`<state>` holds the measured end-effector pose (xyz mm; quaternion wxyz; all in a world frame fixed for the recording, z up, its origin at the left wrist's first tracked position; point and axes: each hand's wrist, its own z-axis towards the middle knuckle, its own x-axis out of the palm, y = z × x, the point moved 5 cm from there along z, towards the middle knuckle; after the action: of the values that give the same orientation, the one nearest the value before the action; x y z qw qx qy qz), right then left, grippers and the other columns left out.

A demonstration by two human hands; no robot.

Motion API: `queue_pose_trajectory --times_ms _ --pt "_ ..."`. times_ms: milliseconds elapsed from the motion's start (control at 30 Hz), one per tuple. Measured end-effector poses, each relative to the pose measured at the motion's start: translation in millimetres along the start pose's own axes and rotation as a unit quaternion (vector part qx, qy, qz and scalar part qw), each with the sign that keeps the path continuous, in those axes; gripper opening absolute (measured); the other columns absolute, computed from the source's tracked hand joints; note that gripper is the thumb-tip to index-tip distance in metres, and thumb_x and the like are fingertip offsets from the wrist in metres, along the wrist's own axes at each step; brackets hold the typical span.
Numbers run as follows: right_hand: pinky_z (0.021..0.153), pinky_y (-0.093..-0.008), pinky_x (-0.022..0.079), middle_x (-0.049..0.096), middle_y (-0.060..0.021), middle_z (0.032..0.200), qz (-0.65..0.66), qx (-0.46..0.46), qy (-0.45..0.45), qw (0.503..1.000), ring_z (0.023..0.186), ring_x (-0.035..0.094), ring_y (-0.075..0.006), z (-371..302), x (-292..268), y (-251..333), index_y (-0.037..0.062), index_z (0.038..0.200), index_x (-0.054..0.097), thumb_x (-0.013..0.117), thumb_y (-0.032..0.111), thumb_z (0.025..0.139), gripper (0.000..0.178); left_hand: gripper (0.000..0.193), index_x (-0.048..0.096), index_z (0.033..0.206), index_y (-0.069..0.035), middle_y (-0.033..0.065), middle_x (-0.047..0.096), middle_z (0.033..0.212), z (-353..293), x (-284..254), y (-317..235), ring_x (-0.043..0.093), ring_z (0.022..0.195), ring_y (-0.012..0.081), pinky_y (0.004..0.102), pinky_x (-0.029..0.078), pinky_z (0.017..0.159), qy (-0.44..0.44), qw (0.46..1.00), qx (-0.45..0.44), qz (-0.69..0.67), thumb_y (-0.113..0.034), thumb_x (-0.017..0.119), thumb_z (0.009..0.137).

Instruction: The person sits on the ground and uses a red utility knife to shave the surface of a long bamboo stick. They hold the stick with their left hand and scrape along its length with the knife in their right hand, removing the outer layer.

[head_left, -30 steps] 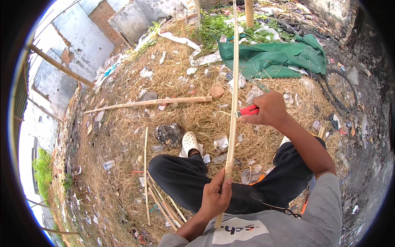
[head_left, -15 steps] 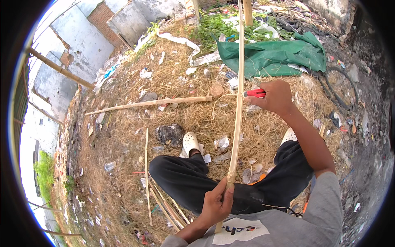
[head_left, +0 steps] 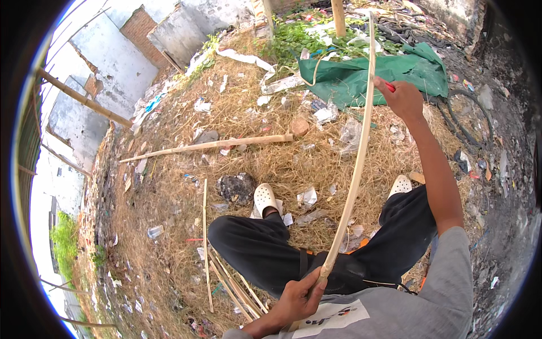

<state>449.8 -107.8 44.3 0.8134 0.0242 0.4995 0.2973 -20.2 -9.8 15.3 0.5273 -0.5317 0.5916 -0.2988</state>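
A long pale bamboo strip (head_left: 355,178) rises from my lap toward the far side, bowed slightly and leaning right. My left hand (head_left: 302,295) is closed around its near end, by my shirt. Far up the strip, my right hand (head_left: 402,100) grips a red-handled cutter knife (head_left: 386,85) against its right side. Most of the knife, blade included, is hidden by the fingers and the strip. A thin curled shaving (head_left: 317,66) loops out to the left of the strip, over the green tarp.
A bamboo pole (head_left: 209,147) lies on dry grass ahead. Thin bamboo strips (head_left: 228,282) rest beside my left knee. A dark stone (head_left: 236,187) sits by my left clog (head_left: 265,199). Beyond are a green tarp (head_left: 395,70), black hoses (head_left: 463,133) and scattered litter.
My right hand has slid farther up the strip with the knife. The strip's far end has swung right, and the curled shaving has shifted farther away.
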Motion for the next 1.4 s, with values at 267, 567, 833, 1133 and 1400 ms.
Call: queue_pose_trajectory --times_ms 267,567,833,1133,1400 --pt "0.055 -0.0448 0.043 0.054 -0.0141 0.055 0.028 0.164 0.057 0.984 0.06 0.058 -0.0312 18.5 -0.5 -112.3 0.0018 0.059 0.055 0.036 0.086 0.078 0.089 0.039 0.051 0.133 0.001 0.003 0.05 0.058 -3.1 8.8 24.3 0.046 0.052 0.0035 0.0224 0.039 0.048 0.034 0.998 -0.001 -0.044 -0.01 0.055 0.096" --pt "0.048 -0.0404 0.04 0.046 -0.0115 0.046 0.168 -0.094 0.128 0.973 0.046 0.051 -0.0281 -78.7 -50.1 47.5 0.005 0.053 0.058 0.061 0.073 0.075 0.072 0.039 0.047 0.136 0.003 -0.0039 0.05 0.063 61.3 -11.9 -1.5 0.045 0.055 0.0008 0.0198 0.035 0.048 -0.087 0.993 0.061 -0.058 -0.012 0.05 0.1" --pt "0.043 -0.0381 0.04 0.047 -0.0081 0.042 0.184 -0.334 0.178 0.907 0.038 0.051 -0.028 -148.5 -50.6 123.3 0.0089 0.049 0.059 0.066 0.077 0.065 0.07 0.044 0.04 0.14 0.007 -0.0038 0.047 0.056 96.2 -18.7 -24.3 0.041 0.044 0.0012 0.0186 0.031 0.039 -0.168 0.967 0.127 -0.141 -0.015 0.047 0.102" --pt "0.041 -0.0368 0.039 0.048 -0.0061 0.042 0.164 -0.307 0.118 0.93 0.038 0.051 -0.0269 -129.5 -44.4 114.8 0.0121 0.048 0.057 0.064 0.079 0.065 0.07 0.043 0.042 0.14 0.004 -0.005 0.048 0.064 91.2 -9.6 -25.9 0.044 0.055 0.0003 0.018 0.034 0.048 -0.118 0.97 0.074 -0.197 -0.013 0.048 0.102" --pt "0.044 -0.0387 0.041 0.048 -0.0077 0.043 0.115 -0.287 0.063 0.949 0.04 0.052 -0.0275 -105.4 -42.8 99.2 0.0103 0.05 0.057 0.064 0.077 0.067 0.07 0.042 0.043 0.137 0.009 -0.0038 0.049 0.059 79.1 -11.8 -27.7 0.043 0.05 0.0002 0.0178 0.033 0.045 -0.152 0.978 0.142 -0.033 -0.013 0.047 0.101"
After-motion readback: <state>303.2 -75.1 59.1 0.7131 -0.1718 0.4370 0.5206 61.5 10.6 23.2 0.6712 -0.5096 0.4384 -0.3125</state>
